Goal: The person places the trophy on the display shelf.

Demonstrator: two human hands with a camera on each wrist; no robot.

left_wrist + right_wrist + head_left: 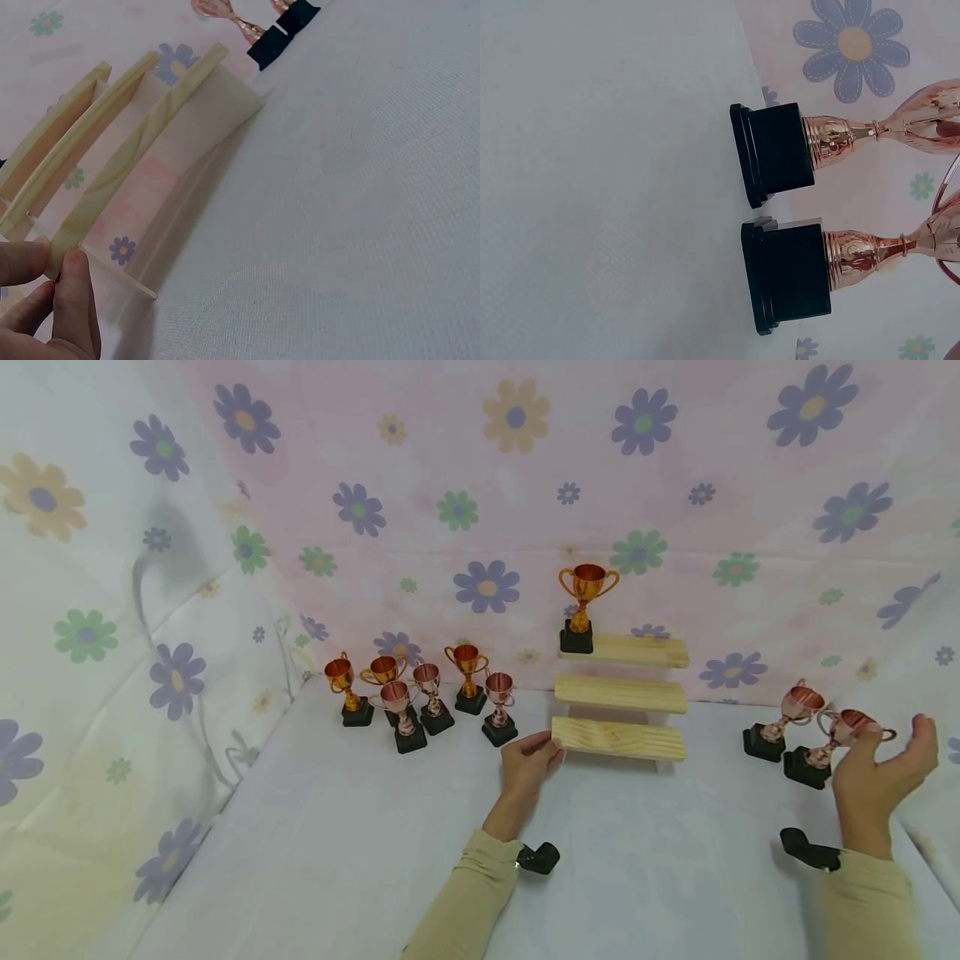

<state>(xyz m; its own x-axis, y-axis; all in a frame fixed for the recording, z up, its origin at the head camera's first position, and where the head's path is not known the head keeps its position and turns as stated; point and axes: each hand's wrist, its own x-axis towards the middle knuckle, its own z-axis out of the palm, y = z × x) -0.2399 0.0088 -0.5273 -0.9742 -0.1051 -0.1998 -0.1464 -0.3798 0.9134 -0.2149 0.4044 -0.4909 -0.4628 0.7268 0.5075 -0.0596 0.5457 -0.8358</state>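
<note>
My left hand (528,764) pinches the left end of the lowest plank of a three-step wooden stand (618,737). The left wrist view shows thumb and finger (64,289) closed on that plank end (135,165). A gold trophy (587,589) stands on the top step. My right hand (881,768) is open, thumb spread, its fingers at the cup of the nearer of two copper trophies (843,731); the other one (795,710) stands just left of it. The right wrist view shows their black bases (791,274) (776,150) side by side on the white cloth.
Several gold and copper trophies (420,697) stand in a cluster at the back left. Flowered fabric (487,485) hangs as walls at the back and on both sides. The white cloth surface (337,843) stretches in front of the stand.
</note>
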